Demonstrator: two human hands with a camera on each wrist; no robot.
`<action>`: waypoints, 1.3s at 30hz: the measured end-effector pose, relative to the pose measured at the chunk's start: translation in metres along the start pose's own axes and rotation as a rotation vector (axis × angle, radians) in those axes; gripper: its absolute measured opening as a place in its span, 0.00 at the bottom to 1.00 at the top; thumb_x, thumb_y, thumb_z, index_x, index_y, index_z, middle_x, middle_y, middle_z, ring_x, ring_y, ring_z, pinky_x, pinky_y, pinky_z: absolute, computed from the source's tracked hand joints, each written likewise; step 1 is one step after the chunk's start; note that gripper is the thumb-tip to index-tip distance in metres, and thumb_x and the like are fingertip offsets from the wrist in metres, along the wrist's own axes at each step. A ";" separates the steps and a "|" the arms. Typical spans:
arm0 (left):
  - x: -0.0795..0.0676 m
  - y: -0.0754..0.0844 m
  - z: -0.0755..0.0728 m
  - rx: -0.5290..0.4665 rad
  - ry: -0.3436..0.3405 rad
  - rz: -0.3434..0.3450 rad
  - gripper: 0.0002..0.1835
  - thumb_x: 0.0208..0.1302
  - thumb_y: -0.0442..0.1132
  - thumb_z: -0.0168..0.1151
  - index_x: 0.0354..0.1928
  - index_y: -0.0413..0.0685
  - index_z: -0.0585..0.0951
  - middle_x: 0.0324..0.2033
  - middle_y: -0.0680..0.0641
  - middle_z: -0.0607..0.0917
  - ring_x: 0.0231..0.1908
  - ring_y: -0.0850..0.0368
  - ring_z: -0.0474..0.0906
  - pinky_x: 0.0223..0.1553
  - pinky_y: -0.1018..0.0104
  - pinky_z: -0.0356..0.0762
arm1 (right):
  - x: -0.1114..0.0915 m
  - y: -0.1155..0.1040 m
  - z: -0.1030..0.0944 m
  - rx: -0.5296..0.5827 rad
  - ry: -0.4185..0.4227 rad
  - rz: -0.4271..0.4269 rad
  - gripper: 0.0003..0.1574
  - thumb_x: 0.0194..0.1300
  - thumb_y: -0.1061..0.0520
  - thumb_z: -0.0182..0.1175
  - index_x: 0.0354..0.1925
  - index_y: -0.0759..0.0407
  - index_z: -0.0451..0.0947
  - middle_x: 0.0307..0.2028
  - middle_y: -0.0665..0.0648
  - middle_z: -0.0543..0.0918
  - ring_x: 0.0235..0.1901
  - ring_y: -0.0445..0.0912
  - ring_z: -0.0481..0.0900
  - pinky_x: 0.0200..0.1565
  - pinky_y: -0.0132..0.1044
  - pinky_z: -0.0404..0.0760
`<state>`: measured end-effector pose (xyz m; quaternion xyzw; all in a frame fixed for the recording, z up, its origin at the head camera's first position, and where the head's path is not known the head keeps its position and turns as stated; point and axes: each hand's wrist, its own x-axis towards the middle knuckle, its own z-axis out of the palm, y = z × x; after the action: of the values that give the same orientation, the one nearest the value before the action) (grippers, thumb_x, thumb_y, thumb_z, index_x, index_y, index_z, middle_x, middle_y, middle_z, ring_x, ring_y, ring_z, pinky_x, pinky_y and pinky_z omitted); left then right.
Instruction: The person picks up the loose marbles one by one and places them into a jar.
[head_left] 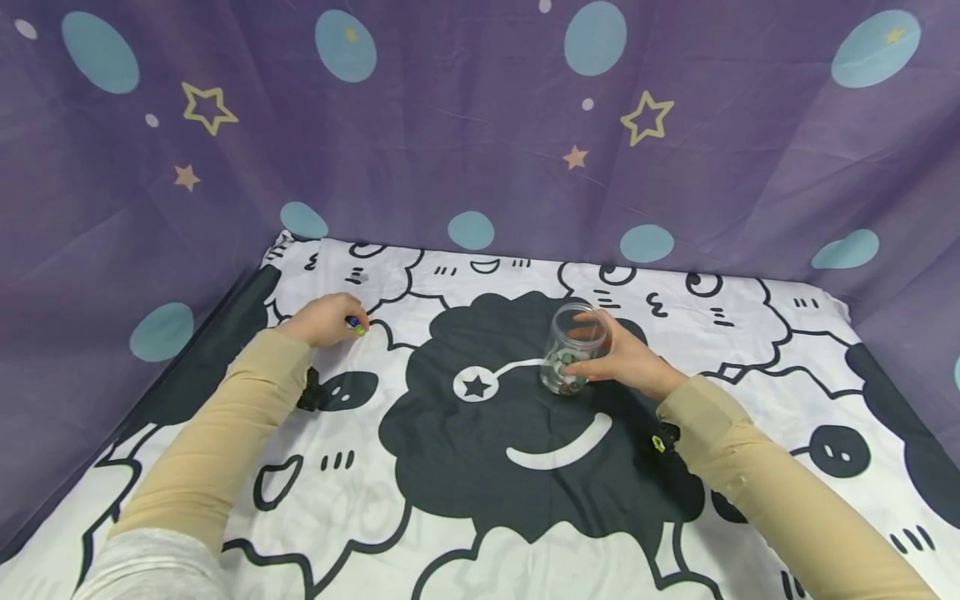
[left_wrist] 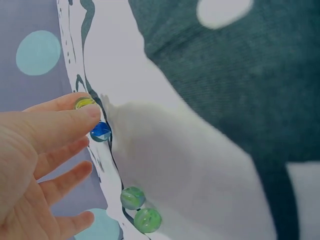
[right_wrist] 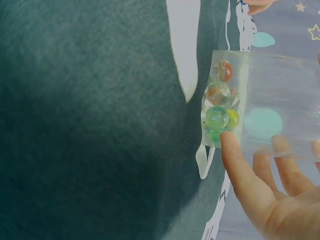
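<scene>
At the left of the cloth, my left hand pinches a yellow marble between thumb and index finger. A blue marble sits just under the thumb tip, against the fingers; the other fingers are spread. Two green marbles, a streaked one and a brighter one, lie on the cloth near that hand. My right hand grips a clear lidless jar from its right side. Several marbles, orange, green and yellow, rest in the bottom of the jar, such as a green marble.
A white cloth with black cartoon sheep covers the table. Behind it and at the sides hangs a purple curtain with stars and blue spots. The jar stands over the large dark sheep print.
</scene>
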<state>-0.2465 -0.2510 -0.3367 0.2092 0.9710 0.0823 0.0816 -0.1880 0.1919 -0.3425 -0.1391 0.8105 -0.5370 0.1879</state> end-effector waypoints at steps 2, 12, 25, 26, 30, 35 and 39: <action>0.000 0.000 -0.001 -0.012 0.005 0.002 0.06 0.57 0.31 0.65 0.37 0.41 0.86 0.52 0.31 0.78 0.56 0.34 0.72 0.59 0.43 0.69 | 0.000 0.000 0.000 0.001 0.000 -0.002 0.53 0.54 0.57 0.71 0.69 0.56 0.52 0.66 0.64 0.65 0.53 0.60 0.74 0.46 0.50 0.83; -0.002 0.003 -0.006 -0.032 0.021 0.026 0.07 0.57 0.29 0.64 0.38 0.38 0.85 0.55 0.26 0.74 0.57 0.31 0.70 0.58 0.43 0.71 | 0.001 0.001 -0.001 0.011 -0.006 -0.010 0.53 0.54 0.59 0.70 0.70 0.56 0.50 0.66 0.64 0.65 0.55 0.62 0.72 0.46 0.50 0.83; -0.007 0.012 -0.008 -0.027 0.047 0.028 0.08 0.56 0.29 0.65 0.39 0.37 0.85 0.57 0.27 0.73 0.59 0.31 0.68 0.60 0.42 0.69 | 0.000 0.000 0.000 -0.006 -0.005 -0.008 0.53 0.54 0.57 0.71 0.70 0.56 0.51 0.66 0.64 0.65 0.52 0.59 0.74 0.46 0.49 0.83; -0.007 0.013 -0.007 -0.024 0.052 0.035 0.08 0.56 0.29 0.65 0.39 0.37 0.85 0.57 0.27 0.73 0.59 0.31 0.68 0.60 0.42 0.68 | 0.000 0.000 0.000 -0.007 -0.006 -0.008 0.53 0.54 0.57 0.70 0.70 0.56 0.51 0.66 0.64 0.65 0.52 0.59 0.74 0.46 0.49 0.83; -0.009 0.017 -0.007 -0.013 0.077 0.059 0.07 0.56 0.29 0.65 0.38 0.38 0.85 0.56 0.27 0.74 0.58 0.32 0.69 0.60 0.42 0.69 | 0.000 0.000 0.000 -0.007 -0.007 -0.005 0.53 0.54 0.58 0.70 0.70 0.56 0.51 0.66 0.64 0.65 0.52 0.59 0.73 0.46 0.50 0.83; -0.011 0.023 -0.007 -0.002 0.112 0.100 0.07 0.55 0.29 0.66 0.37 0.38 0.85 0.55 0.28 0.75 0.58 0.32 0.70 0.60 0.43 0.68 | 0.000 -0.001 0.000 -0.006 -0.005 -0.003 0.53 0.54 0.58 0.70 0.70 0.56 0.51 0.66 0.64 0.65 0.53 0.59 0.74 0.46 0.49 0.83; -0.012 0.029 -0.008 0.002 0.127 0.117 0.08 0.54 0.29 0.67 0.38 0.38 0.85 0.55 0.29 0.76 0.58 0.33 0.70 0.62 0.43 0.67 | -0.001 -0.001 -0.001 -0.014 -0.007 -0.002 0.53 0.54 0.57 0.71 0.70 0.56 0.51 0.66 0.64 0.65 0.52 0.57 0.75 0.46 0.48 0.83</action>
<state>-0.2261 -0.2310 -0.3223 0.2602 0.9603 0.0993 0.0148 -0.1880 0.1928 -0.3416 -0.1431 0.8134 -0.5310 0.1894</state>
